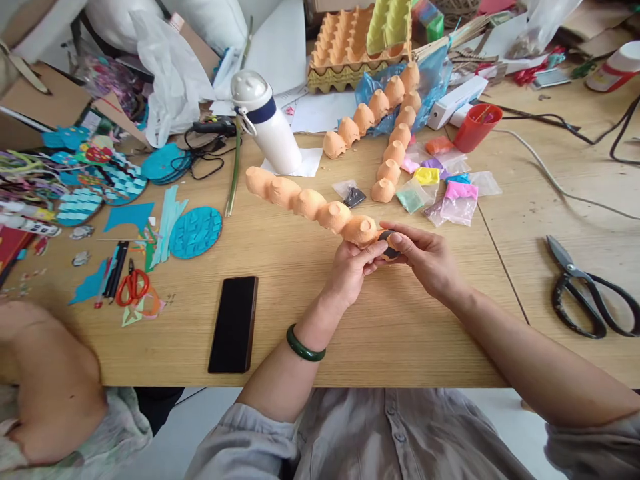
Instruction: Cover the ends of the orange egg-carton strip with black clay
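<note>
My left hand (353, 267) grips the near end of a long orange strip of egg-carton cups (310, 202), which slants up to the left above the wooden table (390, 333). A green bangle (305, 347) sits on that wrist. My right hand (425, 257) pinches a small dark lump (388, 245) and presses it against the end cup of the strip. Just behind my hands lie small bags of coloured clay (445, 190).
A black phone (234, 325) lies left of my arms. Large black scissors (585, 293) lie at the right. Two more orange cup strips (395, 143), a white bottle (267, 123), a red cup (475, 127), egg trays (350, 47) and teal paper cutouts (195, 232) crowd the far side. Another person's arm (50, 380) is at lower left.
</note>
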`<action>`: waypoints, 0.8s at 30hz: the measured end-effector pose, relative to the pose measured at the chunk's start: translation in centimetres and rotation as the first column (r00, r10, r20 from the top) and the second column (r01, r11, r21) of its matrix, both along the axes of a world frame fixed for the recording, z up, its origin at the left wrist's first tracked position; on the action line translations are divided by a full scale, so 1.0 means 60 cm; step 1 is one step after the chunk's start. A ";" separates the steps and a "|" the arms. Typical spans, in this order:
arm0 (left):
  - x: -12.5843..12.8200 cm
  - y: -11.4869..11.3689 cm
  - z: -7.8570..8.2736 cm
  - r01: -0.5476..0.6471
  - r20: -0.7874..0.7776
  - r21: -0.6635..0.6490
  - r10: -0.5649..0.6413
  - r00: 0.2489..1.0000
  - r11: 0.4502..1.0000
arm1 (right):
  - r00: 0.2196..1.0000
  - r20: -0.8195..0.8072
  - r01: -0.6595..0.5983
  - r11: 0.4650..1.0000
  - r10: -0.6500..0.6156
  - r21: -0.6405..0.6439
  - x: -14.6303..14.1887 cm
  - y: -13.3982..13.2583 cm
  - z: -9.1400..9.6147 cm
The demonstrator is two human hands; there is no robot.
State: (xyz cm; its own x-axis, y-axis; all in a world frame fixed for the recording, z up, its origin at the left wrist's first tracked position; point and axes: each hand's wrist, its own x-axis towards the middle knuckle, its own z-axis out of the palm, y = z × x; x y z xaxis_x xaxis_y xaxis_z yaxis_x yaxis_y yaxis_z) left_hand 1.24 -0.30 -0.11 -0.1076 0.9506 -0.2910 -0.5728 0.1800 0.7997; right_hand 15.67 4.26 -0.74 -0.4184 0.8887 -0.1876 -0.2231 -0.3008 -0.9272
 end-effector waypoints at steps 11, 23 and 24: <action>-0.002 0.002 0.001 0.001 0.032 0.015 -0.001 0.999 1.000 | 1.000 0.006 0.002 1.000 -0.002 0.013 0.002 0.005 -0.001; 0.000 0.008 -0.010 0.027 0.028 0.079 -0.029 0.999 0.997 | 0.998 0.060 0.021 0.997 -0.026 0.075 0.003 0.009 -0.010; 0.000 0.008 -0.010 0.026 0.042 0.096 -0.030 0.999 0.995 | 0.998 0.057 0.027 0.997 -0.031 0.077 0.003 0.011 -0.013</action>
State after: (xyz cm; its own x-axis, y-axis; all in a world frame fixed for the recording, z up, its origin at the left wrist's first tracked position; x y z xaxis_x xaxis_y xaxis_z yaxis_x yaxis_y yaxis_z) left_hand 1.23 0.16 -0.70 -0.0702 0.9767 -0.2027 -0.6029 0.1204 0.7887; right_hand 15.87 4.92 -1.50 -0.3824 0.9130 -0.1419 -0.1754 -0.2225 -0.9590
